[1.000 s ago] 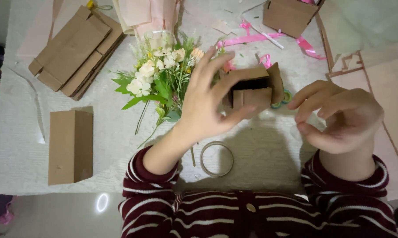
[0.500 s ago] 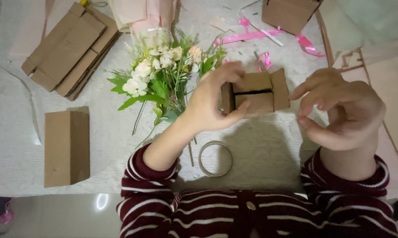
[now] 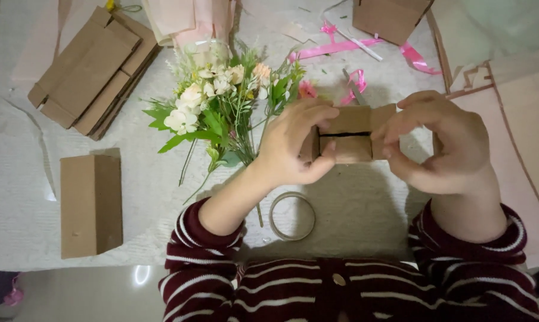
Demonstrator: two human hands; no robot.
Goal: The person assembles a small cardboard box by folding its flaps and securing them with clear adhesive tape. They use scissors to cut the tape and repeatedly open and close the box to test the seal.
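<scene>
Now both hands hold a small brown cardboard box (image 3: 348, 142) just above the white worktop (image 3: 365, 209). On the box's near end the left hand (image 3: 293, 143) closes its grip, thumb underneath and fingers curled over the top. From the other end the right hand (image 3: 442, 143) pinches the box's flap, its grip narrow and closed on the card. A dark slit runs across the box's face between two flaps. Just left of the box lies a bouquet of white and peach artificial flowers (image 3: 219, 104). A clear tape roll (image 3: 292, 216) lies flat below the hands. Folded cardboard boxes (image 3: 90, 71) lie stacked at far left, another (image 3: 90, 203) nearer, pink ribbon (image 3: 341, 48) beyond.
</scene>
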